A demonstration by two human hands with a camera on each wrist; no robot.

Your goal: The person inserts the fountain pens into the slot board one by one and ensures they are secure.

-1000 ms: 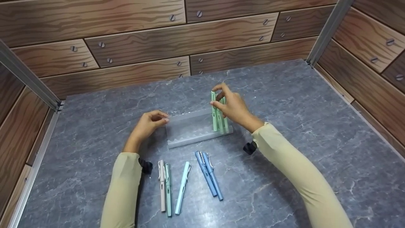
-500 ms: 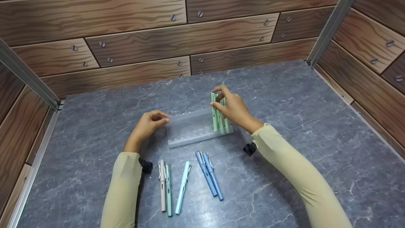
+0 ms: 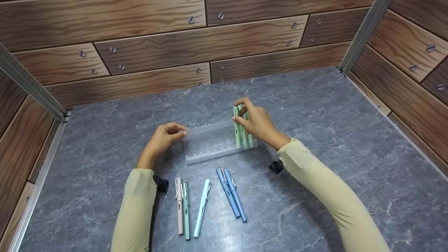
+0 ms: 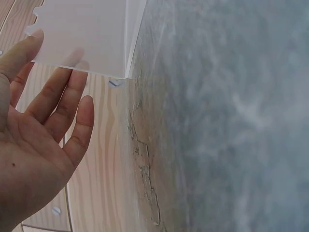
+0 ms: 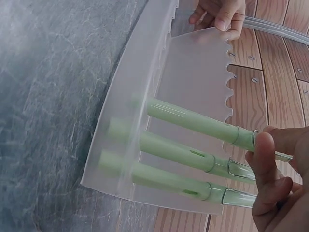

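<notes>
A frosted clear pen rack (image 3: pixel 210 140) with a notched top edge and a scalloped front ledge stands mid-table. My left hand (image 3: pixel 164 138) pinches its left edge; in the left wrist view the thumb is on one face and fingertips (image 4: pixel 75 57) show through from behind. At the rack's right end, three light green pens stand side by side in the ledge. My right hand (image 3: pixel 259 122) pinches the leftmost green pen (image 5: pixel 193 122) near its clip end, its lower end within the ledge. The other two pens (image 5: pixel 176 153) stand beside it, partly behind the fingers in the head view.
In front of the rack lie a pinkish-grey pen (image 3: pixel 180 210), a dark green pen (image 3: pixel 187 213), a pale turquoise pen (image 3: pixel 202 210) and two blue pens (image 3: pixel 229 194) touching each other. Wood-patterned walls (image 3: pixel 157 59) border the grey marbled table (image 3: pixel 301 105).
My right hand has moved slightly down with the leftmost green pen, which sits lower in the rack. The left hand and the loose pens have stayed in place.
</notes>
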